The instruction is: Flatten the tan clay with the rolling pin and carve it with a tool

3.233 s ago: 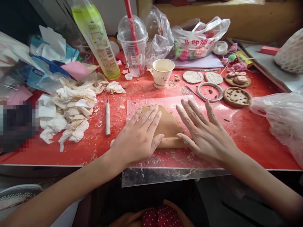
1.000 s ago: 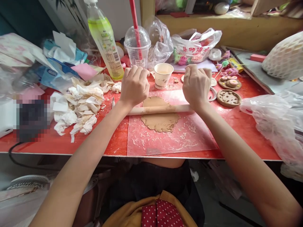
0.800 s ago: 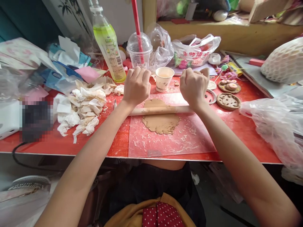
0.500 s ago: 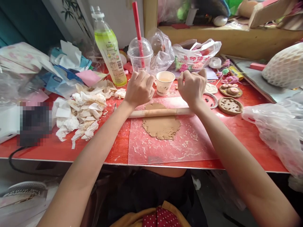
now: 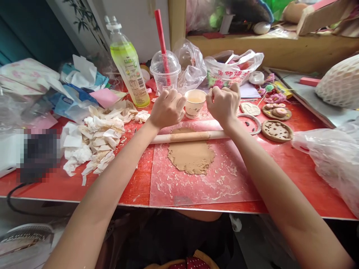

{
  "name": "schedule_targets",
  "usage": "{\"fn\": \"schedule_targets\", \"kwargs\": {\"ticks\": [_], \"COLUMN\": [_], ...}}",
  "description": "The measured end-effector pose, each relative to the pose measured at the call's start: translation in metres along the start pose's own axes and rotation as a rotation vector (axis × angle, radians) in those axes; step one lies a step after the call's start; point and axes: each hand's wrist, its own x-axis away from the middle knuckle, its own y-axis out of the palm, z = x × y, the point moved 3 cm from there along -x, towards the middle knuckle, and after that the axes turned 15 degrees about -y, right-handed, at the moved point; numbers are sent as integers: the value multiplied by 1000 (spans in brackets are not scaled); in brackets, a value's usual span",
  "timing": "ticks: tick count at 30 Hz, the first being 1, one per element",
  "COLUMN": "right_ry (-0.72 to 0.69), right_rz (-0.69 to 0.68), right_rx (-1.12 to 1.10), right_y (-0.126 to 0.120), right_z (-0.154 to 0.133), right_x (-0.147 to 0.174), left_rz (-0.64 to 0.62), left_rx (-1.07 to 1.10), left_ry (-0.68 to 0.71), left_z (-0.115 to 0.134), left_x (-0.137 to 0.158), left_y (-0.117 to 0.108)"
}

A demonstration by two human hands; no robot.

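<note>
A pale wooden rolling pin (image 5: 193, 136) lies across a flattened slab of brown clay (image 5: 192, 155), near the slab's far edge. My left hand (image 5: 168, 107) is curled into a fist beyond the pin's left part, its wrist over the pin. Likewise closed, my right hand (image 5: 223, 104) has its wrist above the pin's right end. No fingers wrap round the pin. Between both fists stands a paper cup (image 5: 195, 106) of pale liquid. Under the clay is a clear plastic sheet (image 5: 171, 190) strewn with clay scraps.
Crumpled tissues (image 5: 98, 134) lie left, with a green drink bottle (image 5: 130, 71) and a lidded plastic cup (image 5: 165, 71) behind. Round clay pieces (image 5: 277, 130) and a ring (image 5: 254, 129) sit right. Plastic bags (image 5: 333, 149) cover the right side of the red table (image 5: 134, 188).
The rolling pin has shifted slightly toward the slab's far edge, my wrists moving with it. My right fist is closer to the paper cup. The whole view has tilted a little upward.
</note>
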Motion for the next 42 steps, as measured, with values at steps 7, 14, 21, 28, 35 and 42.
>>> {"fn": "schedule_targets", "kwargs": {"ticks": [7, 14, 21, 28, 35, 42], "right_ry": [32, 153, 130, 282, 220, 15], "right_rz": [135, 253, 191, 30, -220, -293], "right_rx": [36, -19, -51, -60, -184, -181], "right_y": [2, 1, -15, -27, -38, -77], "right_z": [6, 15, 2, -3, -16, -41], "right_x": [-3, 6, 22, 51, 84, 138], "left_rz": [-1, 70, 159, 94, -22, -427], "left_rx": [-32, 0, 70, 49, 71, 134], "left_ry": [4, 43, -62, -103, -220, -132], "left_z": [-3, 1, 6, 24, 40, 69], "left_x": [-2, -1, 9, 23, 50, 106], "left_y": [3, 3, -8, -22, -28, -51]}}
